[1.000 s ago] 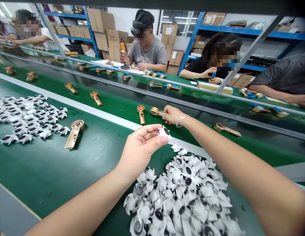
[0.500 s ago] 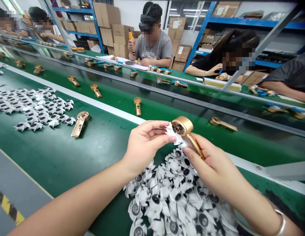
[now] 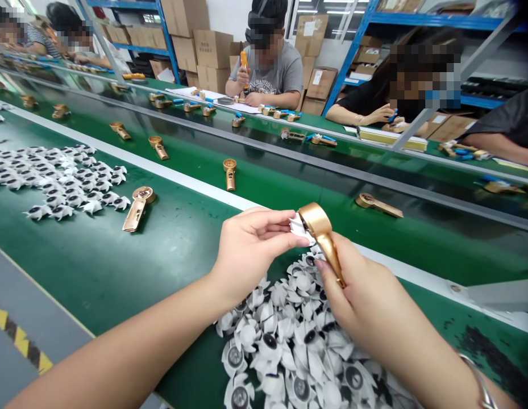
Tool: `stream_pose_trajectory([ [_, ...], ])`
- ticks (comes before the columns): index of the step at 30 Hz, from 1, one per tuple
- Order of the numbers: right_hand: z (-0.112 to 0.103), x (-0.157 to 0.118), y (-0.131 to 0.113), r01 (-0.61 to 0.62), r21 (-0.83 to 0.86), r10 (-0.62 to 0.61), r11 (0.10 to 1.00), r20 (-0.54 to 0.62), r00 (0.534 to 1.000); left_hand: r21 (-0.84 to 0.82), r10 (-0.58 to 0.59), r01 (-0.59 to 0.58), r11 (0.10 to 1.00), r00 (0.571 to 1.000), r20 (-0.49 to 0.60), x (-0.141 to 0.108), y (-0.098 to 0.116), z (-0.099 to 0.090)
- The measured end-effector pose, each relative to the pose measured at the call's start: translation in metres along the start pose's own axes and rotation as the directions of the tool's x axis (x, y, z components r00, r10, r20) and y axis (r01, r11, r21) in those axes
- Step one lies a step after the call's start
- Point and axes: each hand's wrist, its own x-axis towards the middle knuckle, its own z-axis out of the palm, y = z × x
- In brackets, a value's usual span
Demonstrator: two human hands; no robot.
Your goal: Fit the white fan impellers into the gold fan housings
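My left hand (image 3: 250, 250) pinches a white fan blade (image 3: 298, 227) between thumb and fingers. Its hub side faces the round head of a gold handheld fan housing (image 3: 315, 218), and the two touch or nearly touch. My right hand (image 3: 357, 278) is closed around the housing's handle, with the round head up and tilted toward my left hand. The inside of the head is mostly turned out of view. Below both hands lies a heap of white fan blades (image 3: 285, 341) with dark hubs. Another gold housing (image 3: 138, 209) rests on the green bench to the left.
More fan blades (image 3: 67, 179) lie spread at the left. Gold housings (image 3: 230, 173) sit in a line on the green belt (image 3: 272, 190), behind a white rail (image 3: 195, 184). Across it, a person in a grey shirt (image 3: 272, 74) holds an orange tool (image 3: 244, 68); others work alongside.
My right hand has turned the housing so its open face points more toward the fan blade, and the two are closer. The housings on the belt have shifted slightly left.
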Motion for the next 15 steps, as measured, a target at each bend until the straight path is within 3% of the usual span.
stream_pose_trajectory([
  [3, -0.002, 0.001, 0.003, 0.055, -0.125, -0.054, 0.991, 0.012, 0.998, -0.145, -0.172, 0.176, 0.974, 0.984, 0.041, 0.004, -0.002, 0.0],
  [8, -0.01, 0.002, 0.011, 0.153, -0.197, -0.144, 0.968, 0.063, 0.988, -0.234, -0.338, 0.352, 0.906, 0.936, 0.099, 0.008, 0.0, -0.002],
  [15, -0.01, 0.003, 0.013, 0.271, -0.44, -0.295, 0.856, 0.013, 0.955, -0.241, -0.457, 0.49, 0.838, 0.87, 0.184, 0.011, 0.004, -0.008],
])
